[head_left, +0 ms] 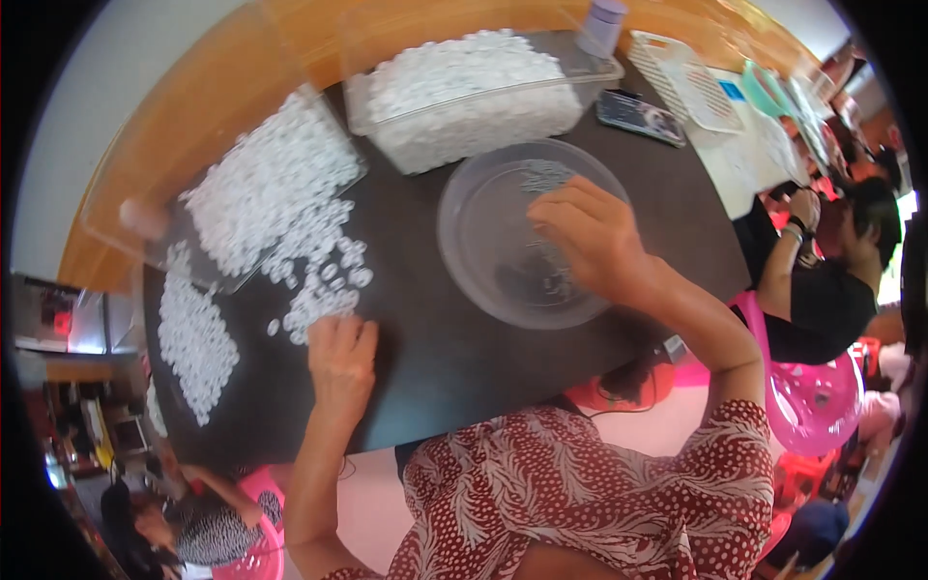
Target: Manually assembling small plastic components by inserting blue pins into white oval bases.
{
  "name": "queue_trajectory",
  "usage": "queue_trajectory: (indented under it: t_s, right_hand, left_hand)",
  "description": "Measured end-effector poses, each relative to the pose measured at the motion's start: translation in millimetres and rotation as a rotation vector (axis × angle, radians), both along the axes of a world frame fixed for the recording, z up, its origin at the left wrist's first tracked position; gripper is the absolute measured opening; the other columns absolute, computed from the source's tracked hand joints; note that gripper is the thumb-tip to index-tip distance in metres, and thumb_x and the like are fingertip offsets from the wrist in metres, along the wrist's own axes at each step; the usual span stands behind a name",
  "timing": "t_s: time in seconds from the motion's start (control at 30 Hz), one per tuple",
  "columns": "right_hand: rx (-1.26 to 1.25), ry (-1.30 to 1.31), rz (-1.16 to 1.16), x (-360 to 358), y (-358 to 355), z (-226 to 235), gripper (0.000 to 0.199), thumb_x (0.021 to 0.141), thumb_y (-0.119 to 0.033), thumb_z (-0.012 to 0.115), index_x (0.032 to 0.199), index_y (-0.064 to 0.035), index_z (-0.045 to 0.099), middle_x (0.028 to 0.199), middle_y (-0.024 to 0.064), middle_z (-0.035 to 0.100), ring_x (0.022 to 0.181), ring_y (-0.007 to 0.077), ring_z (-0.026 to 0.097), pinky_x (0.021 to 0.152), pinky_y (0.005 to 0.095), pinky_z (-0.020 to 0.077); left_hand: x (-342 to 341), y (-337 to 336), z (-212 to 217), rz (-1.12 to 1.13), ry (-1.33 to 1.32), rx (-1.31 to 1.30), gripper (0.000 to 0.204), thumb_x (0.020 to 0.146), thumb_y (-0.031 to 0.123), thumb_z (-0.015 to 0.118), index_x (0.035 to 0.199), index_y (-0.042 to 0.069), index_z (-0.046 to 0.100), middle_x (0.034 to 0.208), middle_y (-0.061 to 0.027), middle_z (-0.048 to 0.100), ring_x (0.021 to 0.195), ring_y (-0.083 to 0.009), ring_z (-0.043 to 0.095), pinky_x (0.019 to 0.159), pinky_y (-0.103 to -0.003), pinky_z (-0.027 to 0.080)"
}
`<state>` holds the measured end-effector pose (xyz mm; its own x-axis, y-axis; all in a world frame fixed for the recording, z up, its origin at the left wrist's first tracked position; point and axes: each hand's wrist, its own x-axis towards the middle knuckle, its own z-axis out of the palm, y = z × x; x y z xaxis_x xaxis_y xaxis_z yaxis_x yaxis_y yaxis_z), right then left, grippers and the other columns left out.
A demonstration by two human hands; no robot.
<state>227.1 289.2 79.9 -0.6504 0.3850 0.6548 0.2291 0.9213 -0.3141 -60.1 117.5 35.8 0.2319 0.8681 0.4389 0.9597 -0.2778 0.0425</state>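
Observation:
My left hand (343,360) rests on the dark table with its fingers curled down at the near edge of a loose pile of small white ring-shaped plastic pieces (319,304). Its fingertips are hidden, so anything in them does not show. Over a round clear shallow tray (474,261), my right hand (592,240) is closed, thumb and fingers drawn together. What it holds, if anything, is too small to make out. Small thin grey pieces (546,176), perhaps metal, lie in the tray beyond and below that hand.
A clear bin (362,130) heaped with white pieces stands at the back. Another clear bin (126,227) lies tipped at left, spilling pieces. A separate white heap (196,338) is at far left. A phone (640,118), lilac bottle (601,27) and white basket (691,82) sit back right. People sit on both sides.

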Motion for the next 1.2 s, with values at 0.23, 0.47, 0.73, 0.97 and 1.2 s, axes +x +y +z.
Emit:
queue_trajectory:
  t_s: [0.23, 0.47, 0.73, 0.97, 1.2]
  right_hand:
    - [-0.088, -0.247, -0.061, 21, 11, -13, 0.015, 0.062, 0.003, 0.062, 0.076, -0.0021, 0.059, 0.073, 0.0113, 0.058, 0.071, 0.0299, 0.055, 0.059, 0.0408, 0.0461]
    - [-0.239, -0.746, -0.046, 21, -6, -32, 0.011, 0.063, -0.005, 0.067, 0.068, -0.0014, 0.058, 0.074, 0.0149, 0.060, 0.079, 0.0325, 0.060, 0.064, 0.0417, 0.0486]
    - [-0.385, -0.255, -0.099, 12, -21, -37, 0.012, 0.068, -0.008, 0.069, 0.077, -0.0028, 0.062, 0.077, 0.0108, 0.061, 0.080, 0.0316, 0.058, 0.070, 0.0418, 0.0475]
    - [-0.359, -0.352, -0.092, 20, -25, -46, 0.011, 0.069, -0.007, 0.067, 0.079, -0.0053, 0.063, 0.074, 0.0107, 0.059, 0.079, 0.0322, 0.057, 0.067, 0.0424, 0.0468]
    - [-0.214, -0.252, -0.114, -5, -24, -40, 0.013, 0.070, -0.007, 0.069, 0.081, -0.0049, 0.064, 0.075, 0.0102, 0.058, 0.079, 0.0307, 0.056, 0.068, 0.0403, 0.0464]
  left_hand:
    - [-4, 7, 1, -0.064, 0.081, -0.053, 0.029, 0.067, 0.002, 0.058, 0.095, -0.002, 0.061, 0.087, -0.0114, 0.054, 0.082, -0.0273, 0.050, 0.071, -0.039, 0.041]
    - [-7, 10, 2, -0.043, 0.037, -0.090, 0.025, 0.066, 0.001, 0.060, 0.091, -0.001, 0.060, 0.083, -0.0106, 0.049, 0.081, -0.0268, 0.047, 0.069, -0.040, 0.039]
    - [4, -3, 4, -0.033, 0.010, 0.004, 0.013, 0.067, -0.001, 0.064, 0.079, 0.001, 0.060, 0.077, -0.0085, 0.049, 0.075, -0.0255, 0.047, 0.064, -0.037, 0.040]
    - [18, -32, 18, 0.083, -0.565, -0.030, 0.010, 0.073, 0.000, 0.068, 0.082, 0.002, 0.063, 0.075, -0.0078, 0.055, 0.071, -0.0224, 0.051, 0.061, -0.031, 0.042]
    - [36, -48, 14, 0.122, -1.037, -0.168, 0.008, 0.081, 0.005, 0.068, 0.085, 0.000, 0.065, 0.078, -0.0035, 0.056, 0.070, -0.0120, 0.050, 0.063, -0.024, 0.041]
